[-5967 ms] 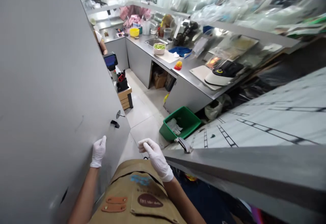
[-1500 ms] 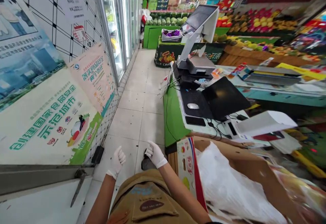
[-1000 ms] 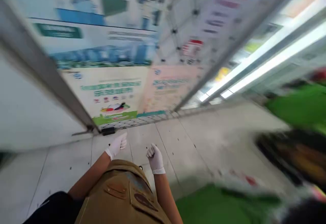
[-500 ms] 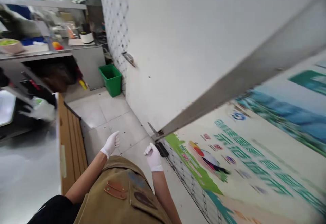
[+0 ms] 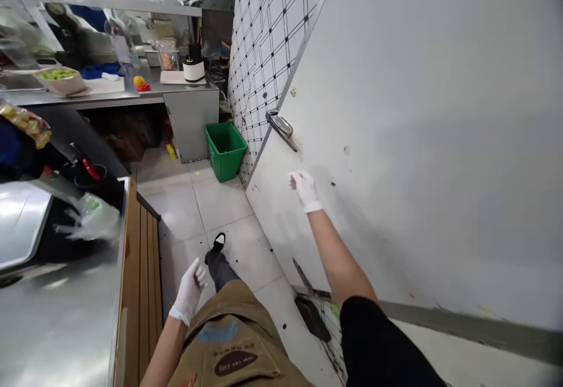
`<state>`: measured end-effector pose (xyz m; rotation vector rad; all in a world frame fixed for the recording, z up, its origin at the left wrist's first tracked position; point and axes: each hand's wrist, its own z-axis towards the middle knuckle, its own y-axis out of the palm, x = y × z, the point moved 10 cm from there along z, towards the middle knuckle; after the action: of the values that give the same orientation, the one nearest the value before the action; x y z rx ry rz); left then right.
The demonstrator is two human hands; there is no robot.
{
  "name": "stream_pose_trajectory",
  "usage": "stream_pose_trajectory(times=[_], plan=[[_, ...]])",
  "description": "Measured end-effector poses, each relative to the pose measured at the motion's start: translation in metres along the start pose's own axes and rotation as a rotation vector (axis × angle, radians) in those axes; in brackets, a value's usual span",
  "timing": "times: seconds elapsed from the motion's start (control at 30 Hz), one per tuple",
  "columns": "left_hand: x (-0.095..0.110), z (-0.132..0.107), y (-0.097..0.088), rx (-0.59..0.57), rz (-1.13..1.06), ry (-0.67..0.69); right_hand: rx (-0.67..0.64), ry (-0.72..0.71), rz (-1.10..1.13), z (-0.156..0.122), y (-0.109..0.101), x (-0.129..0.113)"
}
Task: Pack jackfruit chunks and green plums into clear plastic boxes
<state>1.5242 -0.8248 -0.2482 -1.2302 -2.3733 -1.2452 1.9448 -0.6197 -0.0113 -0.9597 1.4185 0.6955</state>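
Beside and behind the right hand (image 5: 303, 189) rises the door (image 5: 422, 117), pale and scuffed; whether glove and door touch, I cannot tell. Its handle (image 5: 281, 126) sits past the fingertips, ahead and slightly left, apart from them. That hand's fingers are bent into a loose hook, not pressed together, with nothing seen in them. Nearer the body than the right hand, by the door's lower edge, a metal bar (image 5: 303, 275) slants above a black block (image 5: 313, 318).

Beyond the handle runs the tiled wall (image 5: 264, 35), and at its foot, ahead and left of the right hand, stands the green bin (image 5: 226, 155), upright. Well to the left, the left hand (image 5: 189, 290) is folded into a loose fist, holding nothing that shows. A shoe (image 5: 219, 241) is on the floor just ahead of it; left of it is the slatted counter (image 5: 141, 275), with a plastic bag (image 5: 99, 217) on top.

As I judge it, a smooth glove could slip on the handle. A swinging door might catch the shoe or clip the bin, and the low bar could snag a trouser leg. Swung wide, the left arm could knock the counter's edge.
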Motion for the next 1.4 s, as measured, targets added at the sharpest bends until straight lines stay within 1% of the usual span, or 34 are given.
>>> stream_pose_trajectory(times=[0.03, 0.07, 0.1, 0.13, 0.17, 0.2, 0.23, 0.3, 0.33, 0.37, 0.4, 0.43, 0.47, 0.5, 0.57, 0.63, 0.7, 0.77, 0.83, 0.87, 0.9, 0.97, 1.07, 1.13, 1.2, 1.3, 1.4], plan=[[0.006, 0.020, 0.004, -0.009, 0.007, -0.030, 0.065, -0.037, -0.043, 0.041, -0.001, -0.021], [0.017, 0.042, 0.010, -0.009, 0.021, -0.051, 0.130, -0.078, -0.106, 0.079, -0.001, -0.041], [0.034, 0.065, 0.017, 0.003, 0.039, -0.061, 0.190, -0.115, -0.239, 0.114, 0.000, -0.059], [0.057, 0.088, 0.025, 0.028, 0.059, -0.062, 0.230, -0.129, -0.407, 0.147, 0.004, -0.071], [0.086, 0.110, 0.036, 0.061, 0.079, -0.053, 0.246, -0.115, -0.596, 0.175, 0.011, -0.076], [0.119, 0.131, 0.048, 0.089, 0.096, -0.031, 0.241, -0.065, -0.778, 0.199, 0.019, -0.073], [0.154, 0.150, 0.063, 0.106, 0.110, 0.003, 0.230, 0.009, -0.925, 0.218, 0.026, -0.065], [0.224, 0.184, 0.096, 0.100, 0.129, 0.084, 0.236, 0.157, -1.058, 0.238, 0.037, -0.042], [0.256, 0.200, 0.113, 0.086, 0.138, 0.121, 0.258, 0.211, -1.084, 0.241, 0.040, -0.032], [0.283, 0.216, 0.129, 0.070, 0.151, 0.146, 0.288, 0.253, -1.098, 0.241, 0.042, -0.024], [0.305, 0.233, 0.143, 0.055, 0.168, 0.155, 0.319, 0.286, -1.107, 0.239, 0.043, -0.018], [0.321, 0.252, 0.155, 0.045, 0.187, 0.151, 0.336, 0.315, -1.115, 0.236, 0.043, -0.014], [0.333, 0.272, 0.168, 0.033, 0.207, 0.135, 0.346, 0.348, -1.123, 0.233, 0.043, -0.010], [0.339, 0.294, 0.182, 0.017, 0.227, 0.108, 0.355, 0.376, -1.137, 0.230, 0.041, -0.007], [0.339, 0.341, 0.215, -0.030, 0.268, 0.027, 0.373, 0.422, -1.170, 0.225, 0.038, -0.005], [0.327, 0.390, 0.255, -0.098, 0.321, -0.077, 0.400, 0.479, -1.198, 0.220, 0.035, -0.002], [0.309, 0.436, 0.300, -0.190, 0.394, -0.194, 0.450, 0.546, -1.209, 0.215, 0.032, 0.002], [0.292, 0.478, 0.346, -0.297, 0.479, -0.307, 0.509, 0.628, -1.203, 0.209, 0.034, 0.007], [0.280, 0.513, 0.389, -0.402, 0.569, -0.406, 0.590, 0.746, -1.178, 0.201, 0.041, 0.010], [0.278, 0.528, 0.408, -0.449, 0.614, -0.451, 0.643, 0.817, -1.158, 0.197, 0.046, 0.009], [0.277, 0.541, 0.425, -0.493, 0.660, -0.495, 0.703, 0.891, -1.131, 0.193, 0.052, 0.008], [0.284, 0.563, 0.454, -0.569, 0.748, -0.580, 0.820, 1.034, -1.060, 0.187, 0.066, 0.002], [0.304, 0.590, 0.486, -0.657, 0.862, -0.694, 0.913, 1.170, -0.934, 0.184, 0.079, -0.005], [0.317, 0.607, 0.501, -0.696, 0.938, -0.761, 0.947, 1.194, -0.895, 0.183, 0.082, -0.009], [0.325, 0.622, 0.513, -0.728, 1.012, -0.815, 1.005, 1.208, -0.877, 0.179, 0.083, -0.011], [0.330, 0.639, 0.528, -0.778, 1.088, -0.862, 1.175, 1.240, -0.862, 0.166, 0.088, -0.013], [0.326, 0.648, 0.537, -0.813, 1.133, -0.889, 1.353, 1.275, -0.858, 0.153, 0.098, -0.014]])
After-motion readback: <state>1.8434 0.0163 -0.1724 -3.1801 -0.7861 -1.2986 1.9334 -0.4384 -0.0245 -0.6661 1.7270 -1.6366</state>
